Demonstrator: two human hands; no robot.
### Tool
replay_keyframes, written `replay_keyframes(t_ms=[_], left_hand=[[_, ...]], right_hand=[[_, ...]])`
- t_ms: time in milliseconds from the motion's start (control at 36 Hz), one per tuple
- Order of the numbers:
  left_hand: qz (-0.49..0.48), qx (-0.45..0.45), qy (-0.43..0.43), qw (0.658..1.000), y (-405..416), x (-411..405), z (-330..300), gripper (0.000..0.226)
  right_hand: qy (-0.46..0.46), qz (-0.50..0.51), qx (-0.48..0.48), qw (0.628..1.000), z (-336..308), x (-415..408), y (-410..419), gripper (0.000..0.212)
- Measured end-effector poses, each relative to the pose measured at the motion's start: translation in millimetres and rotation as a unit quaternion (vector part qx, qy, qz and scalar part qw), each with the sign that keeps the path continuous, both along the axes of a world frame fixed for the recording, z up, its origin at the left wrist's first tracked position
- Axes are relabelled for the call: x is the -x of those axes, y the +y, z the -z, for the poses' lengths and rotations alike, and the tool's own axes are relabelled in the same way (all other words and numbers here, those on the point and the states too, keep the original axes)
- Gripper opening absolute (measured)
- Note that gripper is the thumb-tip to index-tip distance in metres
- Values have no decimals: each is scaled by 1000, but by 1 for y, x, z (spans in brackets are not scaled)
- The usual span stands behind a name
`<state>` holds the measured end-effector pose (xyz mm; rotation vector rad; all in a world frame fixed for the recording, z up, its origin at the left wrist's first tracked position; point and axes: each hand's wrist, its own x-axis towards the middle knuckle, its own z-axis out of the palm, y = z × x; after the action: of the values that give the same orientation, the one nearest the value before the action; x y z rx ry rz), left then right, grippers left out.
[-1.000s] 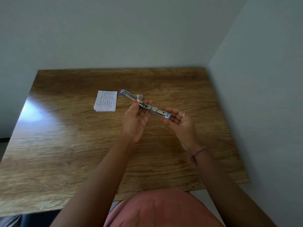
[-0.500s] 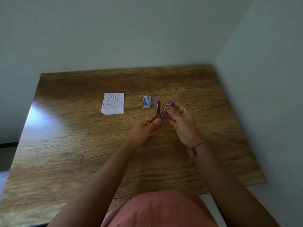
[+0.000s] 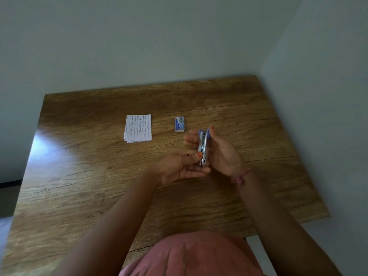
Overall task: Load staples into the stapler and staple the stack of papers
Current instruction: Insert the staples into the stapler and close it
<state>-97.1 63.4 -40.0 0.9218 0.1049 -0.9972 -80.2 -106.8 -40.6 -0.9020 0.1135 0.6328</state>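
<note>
You held the stapler (image 3: 203, 148) up above the wooden table (image 3: 83, 176), right of its middle, standing nearly on end with its blue-tipped end pointing to the far side and its hinge end toward you. Its 2 long halves lay almost folded together, with only a narrow gap showing at the far tip; whether any staples sat inside could not be told. Your left hand (image 3: 181, 166) cupped the near, hinge end from the left, its fingers curled around the metal and the thumb pressed on the silver side, a ring showing on 1 finger. Your right hand (image 3: 223, 154) gripped the stapler from the right, the thumb laid along the blue top toward the far tip and the fingers wrapped behind it, their tips showing past the stapler's left side. A pink band (image 3: 242, 176) circled the right wrist. The small blue and white staple box (image 3: 180, 124) lay flat on the table just beyond your hands, a little to the left, apart from them. The stack of papers (image 3: 138, 128), lined and handwritten, lay flat farther left of the box, well clear of the stapler.
</note>
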Motion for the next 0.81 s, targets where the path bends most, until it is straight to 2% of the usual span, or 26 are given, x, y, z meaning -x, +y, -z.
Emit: replay_keyframes(t_ms=[83, 250, 389, 556, 694, 806], left_hand=[[-27, 22, 38, 999, -1, 0, 4, 19], [-60, 22, 71, 995, -6, 3, 6, 22], [-78, 9, 94, 992, -8, 5, 6, 22], [-94, -7, 90, 991, -11, 9, 8, 19], [-103, -16, 87, 991, -15, 9, 10, 18], [-97, -46, 40, 993, -17, 8, 13, 19]], right_hand=[[42, 25, -17, 999, -2, 1, 4, 58], [80, 88, 28, 993, 2, -1, 10, 38], [87, 101, 34, 990, 6, -1, 12, 35], [104, 118, 52, 986, 8, 0, 13, 33], [120, 130, 27, 984, 7, 0, 10, 29], [100, 134, 16, 986, 6, -1, 7, 31]])
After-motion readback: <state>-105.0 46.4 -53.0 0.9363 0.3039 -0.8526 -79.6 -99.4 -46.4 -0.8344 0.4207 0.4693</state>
